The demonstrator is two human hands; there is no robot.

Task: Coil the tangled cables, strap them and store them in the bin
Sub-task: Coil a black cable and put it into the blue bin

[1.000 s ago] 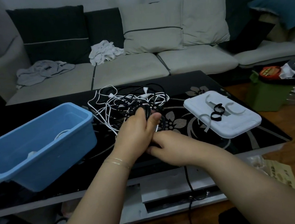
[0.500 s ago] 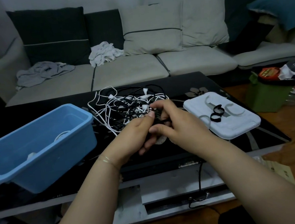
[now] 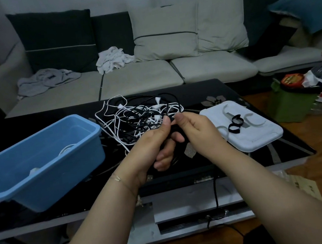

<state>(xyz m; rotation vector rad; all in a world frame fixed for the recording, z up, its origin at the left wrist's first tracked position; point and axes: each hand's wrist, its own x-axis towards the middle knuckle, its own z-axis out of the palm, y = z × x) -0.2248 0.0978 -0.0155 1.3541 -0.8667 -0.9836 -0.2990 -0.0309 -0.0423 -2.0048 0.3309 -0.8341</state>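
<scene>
Both hands work together over the near edge of the black table [image 3: 233, 90], just in front of the cable tangle [image 3: 139, 116]. The left hand [image 3: 150, 143] curls its fingers round loops of a black cable [image 3: 176, 147], thumb up at the top of the bundle; the right hand [image 3: 195, 129] pinches the same cable beside that thumb. A second ago the right hand sat low, under the left; it has since risen and swung over the top, which reads as one more turn being laid onto the coil. A length of the black cable hangs off the table edge [image 3: 215, 194], so winding is likely unfinished. The straps [image 3: 235, 123] lie untouched on the white lid [image 3: 259, 140] to the right. The blue bin [image 3: 47, 176] on the left already holds a white coil [image 3: 66, 148].
</scene>
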